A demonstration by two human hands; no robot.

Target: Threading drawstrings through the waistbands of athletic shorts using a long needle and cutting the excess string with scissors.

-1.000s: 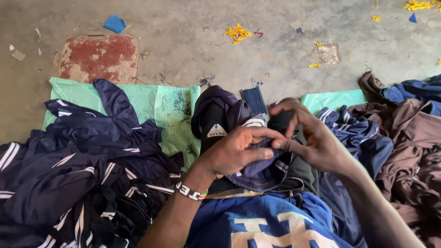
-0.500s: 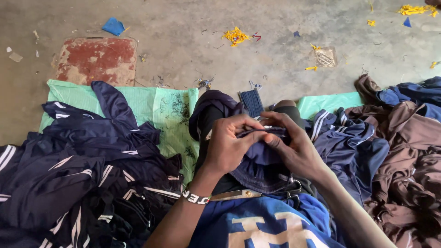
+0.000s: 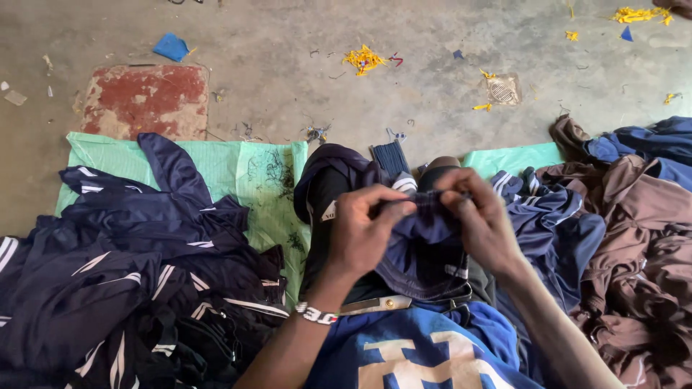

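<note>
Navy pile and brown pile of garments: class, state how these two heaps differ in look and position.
The navy pile lies on the person's left and carries white stripes; the brown pile lies on their right and looks plain. The navy pile spreads onto the green mat; the brown pile mixes with blue garments at its far edge. Both are crumpled, loose heaps on the floor, untouched by either hand.

A navy fabric piece (image 3: 422, 241) with pale stitching sits over a blue shirt with cream lettering (image 3: 425, 349). Left lies a heap of navy white-striped garments (image 3: 122, 274) on mint-green sheeting (image 3: 238, 169); right, brown garments (image 3: 641, 245). The grey concrete floor (image 3: 288, 43) shows a red patch (image 3: 144, 101) and yellow scraps (image 3: 364, 59).
</note>
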